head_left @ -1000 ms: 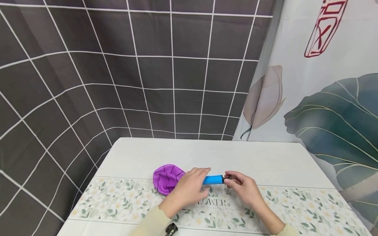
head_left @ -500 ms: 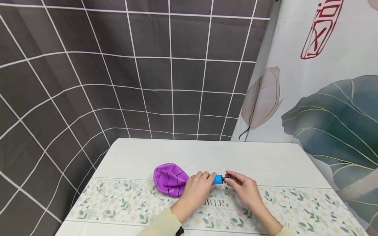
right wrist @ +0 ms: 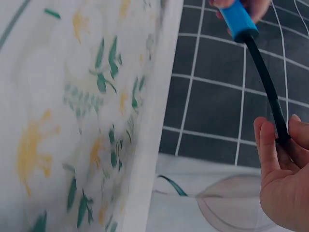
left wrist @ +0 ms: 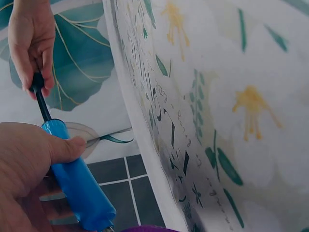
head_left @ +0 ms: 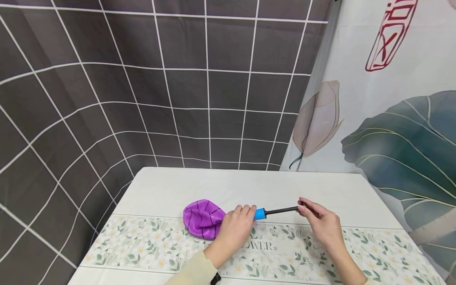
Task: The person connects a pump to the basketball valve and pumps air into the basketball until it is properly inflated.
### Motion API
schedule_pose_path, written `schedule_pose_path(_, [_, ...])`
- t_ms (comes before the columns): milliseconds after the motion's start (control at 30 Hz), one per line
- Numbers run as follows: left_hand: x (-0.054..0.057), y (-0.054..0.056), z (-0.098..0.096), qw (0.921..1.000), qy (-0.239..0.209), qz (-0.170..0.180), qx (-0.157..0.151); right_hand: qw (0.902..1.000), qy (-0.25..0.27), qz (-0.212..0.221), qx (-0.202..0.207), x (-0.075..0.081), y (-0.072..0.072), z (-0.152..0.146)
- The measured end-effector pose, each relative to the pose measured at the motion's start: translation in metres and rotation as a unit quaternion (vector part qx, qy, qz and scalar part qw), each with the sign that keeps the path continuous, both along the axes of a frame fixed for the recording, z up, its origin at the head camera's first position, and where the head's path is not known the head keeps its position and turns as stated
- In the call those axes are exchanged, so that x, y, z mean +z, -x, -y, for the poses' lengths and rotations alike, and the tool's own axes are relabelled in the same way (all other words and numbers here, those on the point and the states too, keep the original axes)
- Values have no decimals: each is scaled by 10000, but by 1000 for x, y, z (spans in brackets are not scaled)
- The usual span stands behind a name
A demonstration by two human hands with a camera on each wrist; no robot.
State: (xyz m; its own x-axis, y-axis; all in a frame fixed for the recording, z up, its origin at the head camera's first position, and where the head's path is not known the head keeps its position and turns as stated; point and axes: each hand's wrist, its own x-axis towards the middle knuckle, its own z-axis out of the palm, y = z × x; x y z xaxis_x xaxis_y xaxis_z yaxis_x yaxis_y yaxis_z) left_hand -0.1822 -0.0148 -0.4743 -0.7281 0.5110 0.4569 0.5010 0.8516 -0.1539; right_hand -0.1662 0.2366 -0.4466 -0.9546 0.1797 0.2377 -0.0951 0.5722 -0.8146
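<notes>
A blue hand pump (left wrist: 79,186) lies across my left hand (head_left: 238,225), whose fingers and thumb grip its barrel. From the barrel's right end a black rod (head_left: 281,210) sticks out a long way. My right hand (head_left: 325,225) pinches the black handle at the rod's far end; the right wrist view shows fingers on either side of the handle (right wrist: 282,137). To the left of my left hand is a wrinkled, partly filled purple ball (head_left: 203,219) with black lines, at the pump's other end. The joint between ball and pump is hidden by my left hand.
The white table (head_left: 249,186) has a printed floral band (head_left: 142,241) with lettering under the hands. A dark grid-patterned curtain (head_left: 185,91) hangs behind and to the left. A white curtain with leaf prints (head_left: 402,154) hangs at the right.
My left hand first slides rightward and closes round the blue barrel. My right hand then moves right with the handle, drawing the black rod out of the pump.
</notes>
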Motion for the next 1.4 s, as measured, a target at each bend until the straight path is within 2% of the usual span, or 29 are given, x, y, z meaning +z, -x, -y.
schedule_pose_path(100, [-1, 0, 0, 10000, 23, -52, 2, 10000, 30, -16, -66, 0, -1, -4])
schedule_pose_path(200, [-2, 1, 0, 10000, 11, -37, 34, 9996, -176, -133, -173, -3, -2, -3])
schedule_pose_path(400, [-1, 0, -2, 9999, -4, 98, 75, 9957, -536, -731, -215, -11, -1, 13])
schedule_pose_path(700, [-1, -1, -4, 9999, 29, -88, 75, 9936, -423, -1018, 260, -25, 3, 58])
schedule_pose_path(867, [-1, -2, -4, 9999, 44, -103, 53, 9921, -479, -1041, 510, -28, 4, 68])
schedule_pose_path(1100, [-1, 0, -1, 9998, -89, -81, -129, 9910, -608, -1080, 512, -19, 1, 52])
schedule_pose_path(1400, [2, -1, 2, 9998, -102, 129, -69, 9906, -969, -960, -122, 2, -3, 13])
